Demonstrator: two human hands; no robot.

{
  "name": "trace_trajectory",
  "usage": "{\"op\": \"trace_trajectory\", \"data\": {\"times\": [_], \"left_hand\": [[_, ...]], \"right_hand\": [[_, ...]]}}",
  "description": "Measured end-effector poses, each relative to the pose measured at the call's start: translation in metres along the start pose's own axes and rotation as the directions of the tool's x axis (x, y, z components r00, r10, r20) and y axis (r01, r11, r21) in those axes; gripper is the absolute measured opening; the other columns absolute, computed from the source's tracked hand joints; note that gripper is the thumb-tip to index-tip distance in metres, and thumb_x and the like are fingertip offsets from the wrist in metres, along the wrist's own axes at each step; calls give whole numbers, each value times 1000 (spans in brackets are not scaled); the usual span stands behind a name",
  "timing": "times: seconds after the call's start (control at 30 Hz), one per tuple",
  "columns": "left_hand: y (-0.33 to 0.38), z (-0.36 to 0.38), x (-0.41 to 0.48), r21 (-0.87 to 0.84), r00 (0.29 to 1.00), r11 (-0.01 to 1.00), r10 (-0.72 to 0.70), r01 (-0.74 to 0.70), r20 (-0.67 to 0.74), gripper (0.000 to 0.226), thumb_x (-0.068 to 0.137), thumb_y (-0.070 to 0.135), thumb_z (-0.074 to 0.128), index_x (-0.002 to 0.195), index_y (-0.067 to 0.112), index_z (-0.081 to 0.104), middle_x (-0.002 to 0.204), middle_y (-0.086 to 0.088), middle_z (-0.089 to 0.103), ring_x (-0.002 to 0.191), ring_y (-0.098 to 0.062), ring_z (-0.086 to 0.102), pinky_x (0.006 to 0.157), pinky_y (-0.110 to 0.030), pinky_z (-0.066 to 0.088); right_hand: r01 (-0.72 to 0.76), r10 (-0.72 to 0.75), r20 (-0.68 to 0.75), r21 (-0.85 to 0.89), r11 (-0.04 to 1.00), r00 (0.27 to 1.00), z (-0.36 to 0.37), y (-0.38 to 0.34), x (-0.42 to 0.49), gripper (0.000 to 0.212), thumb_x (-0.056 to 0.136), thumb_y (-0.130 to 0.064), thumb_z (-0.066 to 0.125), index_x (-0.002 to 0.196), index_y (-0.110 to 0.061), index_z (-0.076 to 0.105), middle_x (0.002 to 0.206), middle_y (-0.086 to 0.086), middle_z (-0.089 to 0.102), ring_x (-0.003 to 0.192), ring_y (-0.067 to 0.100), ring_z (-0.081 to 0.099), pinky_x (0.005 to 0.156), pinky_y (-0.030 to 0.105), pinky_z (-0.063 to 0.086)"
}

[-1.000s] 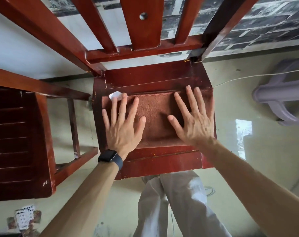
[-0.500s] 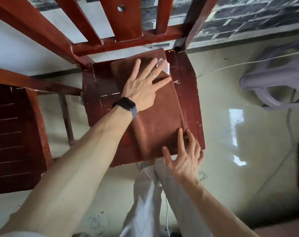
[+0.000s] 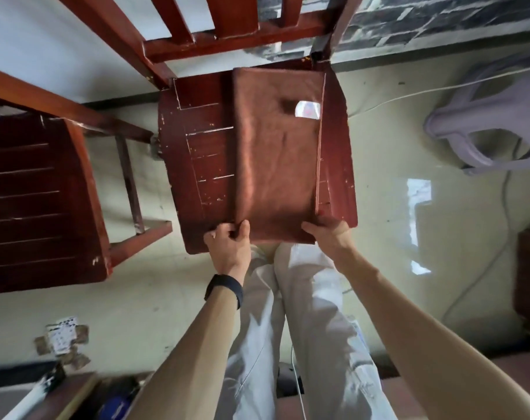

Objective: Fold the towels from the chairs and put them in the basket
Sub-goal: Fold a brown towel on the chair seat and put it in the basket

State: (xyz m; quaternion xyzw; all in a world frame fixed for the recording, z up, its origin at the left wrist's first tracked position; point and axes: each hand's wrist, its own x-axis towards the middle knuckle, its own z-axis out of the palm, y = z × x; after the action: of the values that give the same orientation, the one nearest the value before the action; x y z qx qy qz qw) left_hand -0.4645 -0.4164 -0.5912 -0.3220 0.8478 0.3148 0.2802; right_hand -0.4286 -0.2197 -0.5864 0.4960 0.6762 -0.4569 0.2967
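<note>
On the red wooden chair seat lies the brown towel, folded into a long strip (a white label shows near its far right edge). We grip its near corners: left hand pinching with thumb and curled fingers, right hand curled round the other.

Towel: lies on the chair at your 12 o'clock, toward the seat's 3 o'clock side.
Hands: your left hand grips the towel's 7 o'clock corner, your right hand its 5 o'clock corner.
Second chair: at your 9 o'clock.
Stool: at your 2 o'clock.
</note>
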Motion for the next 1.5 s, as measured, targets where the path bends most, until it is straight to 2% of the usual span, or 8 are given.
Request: {"op": "trace_trajectory", "data": {"times": [0.3, 0.5, 0.7, 0.77, 0.87, 1.03, 1.2, 1.5], "left_hand": [[-13, -45, -32, -74, 870, 950, -244, 303, 428, 20, 93, 29, 65, 94, 15, 50, 92, -7, 68, 55, -20, 69, 43, -21, 41], [-8, -94, -69, 19, 844, 994, 81, -108, 531, 12, 99, 13, 49, 104, 24, 49, 79, -3, 56, 48, -17, 59, 50, -22, 48], [55, -125, -32, -158, 723, 984, 51, 82, 689, 41, 68, 14, 53, 104, 18, 71, 94, -10, 75, 60, -13, 55, 54, -27, 31], [75, -128, -13, -26, 723, 986, 138, -164, 677, 15, 81, 21, 69, 95, 17, 73, 79, 0, 73, 62, -9, 53, 59, -31, 35], [99, -109, 19, 134, 798, 902, 286, -411, 530, 31, 93, 48, 61, 106, 22, 71, 94, 1, 69, 85, -14, 61, 79, -33, 45], [124, -61, 53, -2, 877, 954, 277, -300, 392, 59, 97, 55, 43, 129, 9, 59, 135, -13, 59, 127, -31, 53, 107, -38, 39], [129, -26, 60, 98, 931, 951, 262, -295, 254, 49, 107, 43, 27, 131, 6, 49, 137, -21, 56, 126, -41, 50, 99, -40, 39], [130, -10, 75, 259, 903, 870, 428, -420, 28, 41, 103, 53, 28, 88, 20, 47, 88, -16, 68, 89, -43, 63, 65, -36, 36]], "right_hand": [[-203, 179, 101, 318, 926, 979, -5, 45, -66, 20, 88, -21, 76, 97, -19, 58, 92, 17, 65, 62, 24, 64, 60, 32, 57], [-118, 84, 125, 296, 948, 989, -28, 38, -111, 18, 94, -14, 65, 103, -28, 58, 79, 13, 62, 56, 29, 65, 55, 30, 54], [3, -89, 201, 391, 920, 976, -66, -27, -100, 30, 93, 1, 45, 105, -7, 72, 95, 20, 74, 70, 33, 68, 59, 27, 53], [123, -184, 181, 302, 945, 966, -73, -44, -87, 24, 90, 4, 53, 99, -7, 73, 85, 8, 77, 66, 22, 68, 62, 27, 52], [299, -299, -14, 49, 953, 954, -67, -63, -54, 11, 92, -24, 69, 84, -18, 73, 70, -6, 70, 66, 11, 63, 64, 27, 50], [354, -371, -170, -124, 927, 913, -37, -85, 3, 33, 98, -46, 53, 103, -16, 64, 93, 2, 64, 85, 21, 60, 74, 27, 41], [263, -282, -238, -110, 959, 929, -11, -93, 39, 38, 104, -42, 38, 117, -11, 55, 107, 15, 68, 94, 35, 61, 78, 31, 38], [229, -302, -333, -240, 943, 894, 1, -95, 47, 29, 107, -37, 30, 94, -13, 39, 98, 27, 65, 92, 47, 60, 73, 40, 37]]}}
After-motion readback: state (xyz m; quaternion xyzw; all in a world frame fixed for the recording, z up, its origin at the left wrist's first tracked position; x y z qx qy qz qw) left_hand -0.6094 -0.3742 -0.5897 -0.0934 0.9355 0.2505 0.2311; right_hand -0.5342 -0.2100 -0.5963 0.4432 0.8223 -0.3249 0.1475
